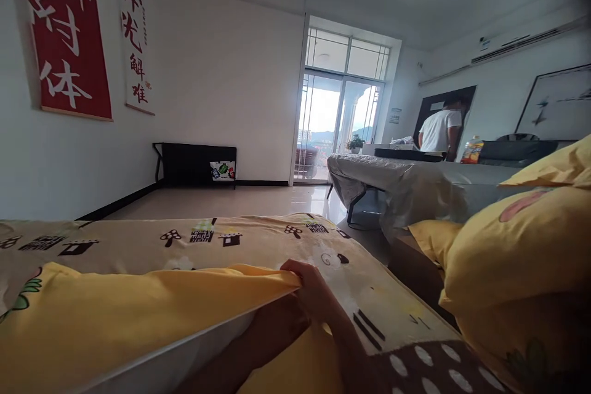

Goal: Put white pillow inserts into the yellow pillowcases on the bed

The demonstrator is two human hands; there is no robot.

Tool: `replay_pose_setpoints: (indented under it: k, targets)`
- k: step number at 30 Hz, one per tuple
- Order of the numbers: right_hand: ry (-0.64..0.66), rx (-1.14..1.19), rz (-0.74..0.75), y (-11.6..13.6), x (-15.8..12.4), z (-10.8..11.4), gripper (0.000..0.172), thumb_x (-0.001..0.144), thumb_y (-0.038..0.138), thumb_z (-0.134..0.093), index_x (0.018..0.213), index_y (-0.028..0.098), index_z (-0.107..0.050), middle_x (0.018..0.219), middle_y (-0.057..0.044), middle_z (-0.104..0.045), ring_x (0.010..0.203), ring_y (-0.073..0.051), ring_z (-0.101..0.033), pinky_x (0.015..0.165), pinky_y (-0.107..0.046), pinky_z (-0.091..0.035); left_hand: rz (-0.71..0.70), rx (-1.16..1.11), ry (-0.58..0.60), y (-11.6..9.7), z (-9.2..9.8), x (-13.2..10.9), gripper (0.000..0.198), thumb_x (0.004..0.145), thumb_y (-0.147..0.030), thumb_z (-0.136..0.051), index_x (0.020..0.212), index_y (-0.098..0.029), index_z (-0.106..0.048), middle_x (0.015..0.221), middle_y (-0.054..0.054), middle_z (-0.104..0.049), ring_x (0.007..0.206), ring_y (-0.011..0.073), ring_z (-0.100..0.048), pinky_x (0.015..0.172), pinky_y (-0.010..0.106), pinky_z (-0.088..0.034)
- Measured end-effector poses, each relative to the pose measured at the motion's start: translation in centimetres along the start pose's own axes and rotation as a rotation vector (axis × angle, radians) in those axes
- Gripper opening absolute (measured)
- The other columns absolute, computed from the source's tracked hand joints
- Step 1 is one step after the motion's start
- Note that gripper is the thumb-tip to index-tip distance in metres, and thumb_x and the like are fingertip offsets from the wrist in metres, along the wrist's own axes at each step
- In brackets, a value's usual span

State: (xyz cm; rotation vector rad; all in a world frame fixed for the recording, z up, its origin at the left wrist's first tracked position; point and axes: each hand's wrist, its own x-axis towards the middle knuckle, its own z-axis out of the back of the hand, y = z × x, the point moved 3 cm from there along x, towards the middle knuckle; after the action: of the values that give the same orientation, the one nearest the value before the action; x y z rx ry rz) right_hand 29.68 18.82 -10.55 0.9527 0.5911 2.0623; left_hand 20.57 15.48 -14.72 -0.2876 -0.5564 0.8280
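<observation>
A yellow cloth cover (pixel 138 301) with a green leaf print is spread across the near part of the bed, its edge lifted and a white layer (pixel 184 357) showing beneath. My right hand (pixel 311 283) pinches the raised edge at its right end, thumb and fingers closed on the cloth. Just below, my left hand (pixel 284 317) reaches in under that edge, in shadow; its fingers are mostly hidden, so I cannot tell whether they grip anything. More yellow cloth (pixel 295 363) hangs between my forearms. Under it all lies a beige patterned blanket (pixel 258 237).
Plump yellow pillows (pixel 521 246) are piled at the right. Beyond the bed stands a table (pixel 369 166) draped in clear plastic, with a bottle (pixel 471 149) and a dark bag (pixel 517 151). A person in a white shirt (pixel 441 129) stands behind it. A low black folded item (pixel 198 163) leans by the wall.
</observation>
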Motion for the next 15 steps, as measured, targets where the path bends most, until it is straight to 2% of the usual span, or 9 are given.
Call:
replay_pose_setpoints:
  k: [3,5,6,11,15]
  targets:
    - [0.044,-0.115,-0.020,-0.3,-0.3,0.1,0.042,0.059,0.007,-0.045,0.091,0.021,-0.067,0.085,0.000,-0.064,0.079,-0.015,-0.056,0.072,-0.023,-0.036,0.009,0.015,0.037,0.5,-0.7,0.1,0.034,0.089,-0.029,-0.041,0.117,-0.024,-0.061,0.129,0.005,-0.058,0.121,0.0259,-0.051,0.105,0.042,-0.037]
    - [0.048,-0.186,-0.034,-0.4,-0.6,0.1,0.055,0.057,0.003,-0.045,0.105,0.022,-0.064,0.100,-0.003,-0.062,0.087,-0.016,-0.057,0.076,-0.023,-0.038,0.013,-0.023,0.032,0.9,-1.0,0.1,0.040,0.090,-0.033,-0.041,0.128,-0.026,-0.052,0.138,0.004,-0.050,0.129,0.0250,-0.043,0.110,0.042,-0.031]
    - [0.037,-0.228,-0.070,-0.5,-0.7,0.1,0.055,0.058,0.002,-0.045,0.106,0.020,-0.063,0.103,-0.005,-0.060,0.088,-0.016,-0.057,0.076,-0.023,-0.039,0.014,-0.054,0.023,1.0,-1.1,0.0,0.044,0.090,-0.034,-0.041,0.133,-0.026,-0.047,0.141,0.004,-0.047,0.132,0.0239,-0.040,0.112,0.041,-0.029]
    - [-0.042,-0.505,-0.305,-0.4,-1.0,-0.3,0.028,0.071,0.003,-0.041,0.082,0.019,-0.062,0.085,-0.009,-0.063,0.080,-0.020,-0.056,0.067,-0.027,-0.036,-0.010,-0.293,-0.018,0.2,-0.1,-0.2,0.050,0.091,-0.040,-0.040,0.140,-0.027,-0.038,0.146,0.002,-0.039,0.134,0.0215,-0.037,0.114,0.037,-0.027]
    - [-0.071,-0.400,-0.242,0.4,-0.6,-0.3,0.022,0.068,0.005,-0.043,0.076,0.020,-0.056,0.080,-0.006,-0.063,0.074,-0.018,-0.055,0.063,-0.026,-0.031,0.164,-0.532,-0.060,0.5,1.0,-0.4,0.048,0.091,-0.043,-0.039,0.136,-0.028,-0.044,0.143,0.000,-0.043,0.133,0.0201,-0.039,0.115,0.039,-0.025]
